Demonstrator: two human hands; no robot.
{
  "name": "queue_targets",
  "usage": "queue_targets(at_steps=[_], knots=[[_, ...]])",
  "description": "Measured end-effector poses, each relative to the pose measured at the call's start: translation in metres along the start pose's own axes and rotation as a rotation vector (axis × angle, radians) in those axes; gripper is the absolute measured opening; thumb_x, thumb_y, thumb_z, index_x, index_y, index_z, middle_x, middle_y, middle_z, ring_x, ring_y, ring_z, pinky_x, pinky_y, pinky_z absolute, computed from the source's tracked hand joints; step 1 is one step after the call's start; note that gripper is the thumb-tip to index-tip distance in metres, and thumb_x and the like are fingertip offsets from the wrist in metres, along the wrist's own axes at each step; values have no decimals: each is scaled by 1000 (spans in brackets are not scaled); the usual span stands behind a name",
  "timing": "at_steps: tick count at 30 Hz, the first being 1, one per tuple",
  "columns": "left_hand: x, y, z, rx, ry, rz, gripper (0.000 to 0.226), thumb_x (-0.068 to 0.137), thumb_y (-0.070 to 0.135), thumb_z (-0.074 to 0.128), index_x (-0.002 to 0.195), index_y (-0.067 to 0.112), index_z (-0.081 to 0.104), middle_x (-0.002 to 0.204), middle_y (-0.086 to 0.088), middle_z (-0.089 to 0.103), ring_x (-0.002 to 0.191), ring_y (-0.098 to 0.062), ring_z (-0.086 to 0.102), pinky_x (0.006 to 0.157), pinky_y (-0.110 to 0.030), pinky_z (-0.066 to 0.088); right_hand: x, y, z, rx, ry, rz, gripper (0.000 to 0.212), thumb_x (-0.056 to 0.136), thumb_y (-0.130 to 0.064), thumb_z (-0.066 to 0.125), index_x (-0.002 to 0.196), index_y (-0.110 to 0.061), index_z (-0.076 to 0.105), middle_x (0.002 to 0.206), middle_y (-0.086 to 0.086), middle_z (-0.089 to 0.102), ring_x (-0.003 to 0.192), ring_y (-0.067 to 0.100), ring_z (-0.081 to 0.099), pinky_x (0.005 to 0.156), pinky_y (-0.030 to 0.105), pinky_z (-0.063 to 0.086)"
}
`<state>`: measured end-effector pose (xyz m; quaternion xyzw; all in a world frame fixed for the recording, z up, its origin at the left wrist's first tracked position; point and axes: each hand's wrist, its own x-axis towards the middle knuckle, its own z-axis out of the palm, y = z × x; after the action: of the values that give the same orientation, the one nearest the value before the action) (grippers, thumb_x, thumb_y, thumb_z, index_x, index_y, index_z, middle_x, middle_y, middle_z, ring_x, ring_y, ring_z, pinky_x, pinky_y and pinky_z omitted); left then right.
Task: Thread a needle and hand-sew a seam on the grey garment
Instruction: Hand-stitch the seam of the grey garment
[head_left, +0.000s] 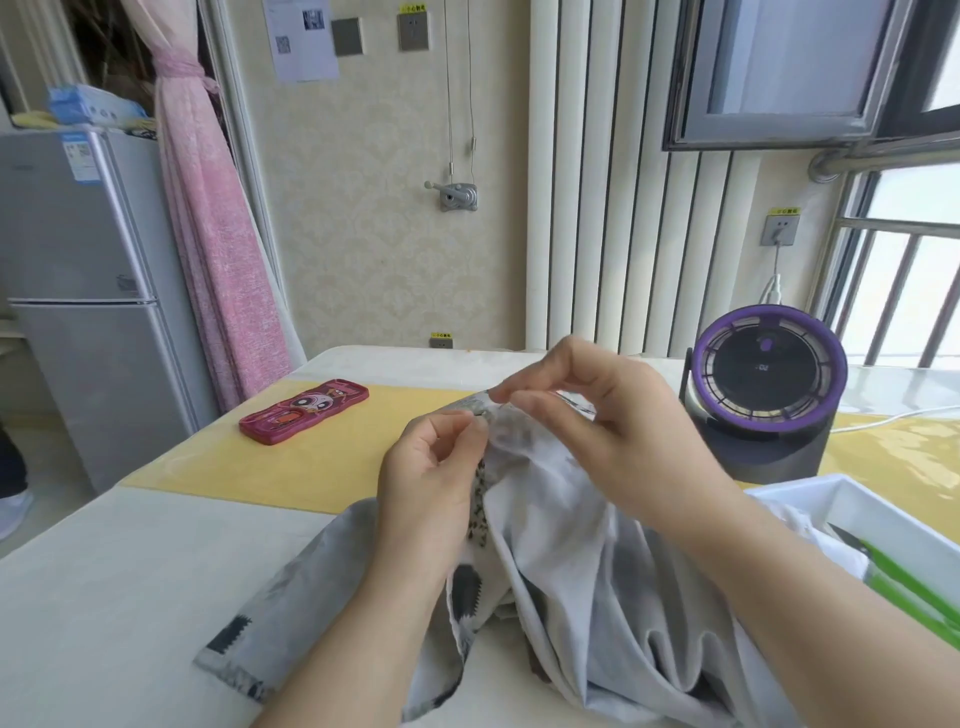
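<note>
**Both hands at a raised fold of grey cloth, needle not visible**

You cannot make out a needle or thread anywhere: the spot where your fingertips meet is small and blurred. Your forearms enter from the bottom edge, and the right one covers part of the cloth.

The grey garment (571, 597) lies crumpled on the pale tabletop (104, 571), directly in front of you. One fold of it is lifted into a peak between your hands. A dark patterned strip runs down the cloth just below that peak.

Your left hand (436, 467) is on the left of the peak. Its thumb and forefinger pinch the fold near the top, and the other fingers are curled beneath.

Your right hand (597, 415) reaches in from the right, above the cloth. Its thumb and forefinger tips are brought together at the very top of the peak, just beside your left fingertips. You cannot tell whether they pinch cloth, a needle or nothing.

A white tray (852, 499) is cut off at the right edge and holds green-handled scissors (904, 582), only partly in view. A purple-rimmed fan (769, 374) stands behind your right hand. A phone in a pink case (304, 410) lies on a yellow runner (311, 467), well to the left.
</note>
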<state>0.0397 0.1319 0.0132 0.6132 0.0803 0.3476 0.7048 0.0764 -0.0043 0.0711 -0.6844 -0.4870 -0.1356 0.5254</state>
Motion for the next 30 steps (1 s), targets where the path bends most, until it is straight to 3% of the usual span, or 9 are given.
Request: queue_targets(at_steps=[6,10,13,17,20,22,26,28,30], knots=[[6,-5,-6,112,111,3,8,88,21,64,87,14,64,83,-7,68,75,-17,60,71,-30,47,5,-31,-10,880,-81,468,12,81,-18,52,84,-8,47,66,10,66,63,23,69,65,32,60],[6,-7,-9,157,132,4,10,89,26,63,86,16,64,83,-7,70,74,-16,61,72,-31,49,2,-31,-17,1028,-312,641,10,86,-14,53,79,-8,57,64,11,63,56,22,68,55,31,58],[5,-7,-11,191,159,26,10,90,24,62,84,16,64,74,3,64,61,-1,54,58,-13,43,2,-28,-24,1151,-537,590,10,90,-10,56,86,-7,65,71,11,66,62,23,70,60,32,58],[5,-8,-12,207,158,35,8,90,24,61,85,18,63,76,4,66,63,-1,56,59,-15,44,3,-27,-28,1202,-687,520,10,94,-9,52,96,-4,61,76,12,67,67,24,71,65,32,58],[6,-8,-11,171,153,36,7,90,22,61,85,18,63,75,7,67,70,-5,59,64,-17,45,2,-30,-29,1065,-639,564,6,89,-13,60,88,-9,64,71,11,67,60,22,69,60,29,57],[7,-6,-9,100,127,37,7,91,18,60,84,17,63,77,5,68,73,-6,60,70,-19,47,3,-29,-28,781,-479,583,6,85,-16,62,79,-13,63,71,10,68,62,21,68,61,27,55],[3,1,-6,-35,25,31,14,91,16,59,79,20,64,84,-8,67,82,-19,59,83,-39,47,5,-21,-23,68,-142,452,10,88,-21,64,79,-16,64,98,2,72,86,9,66,84,27,48],[0,5,-5,-90,-52,31,15,88,19,62,74,24,65,85,-13,63,83,-25,56,84,-45,45,5,-14,-22,-76,-100,438,12,88,-25,64,77,-21,65,110,-6,67,94,5,63,93,26,44],[-3,11,-3,-142,-126,12,11,80,22,70,71,26,66,83,-12,61,83,-25,54,82,-43,43,4,-7,-22,-102,-166,468,12,86,-28,66,75,-24,67,111,2,67,104,12,63,101,39,41]])
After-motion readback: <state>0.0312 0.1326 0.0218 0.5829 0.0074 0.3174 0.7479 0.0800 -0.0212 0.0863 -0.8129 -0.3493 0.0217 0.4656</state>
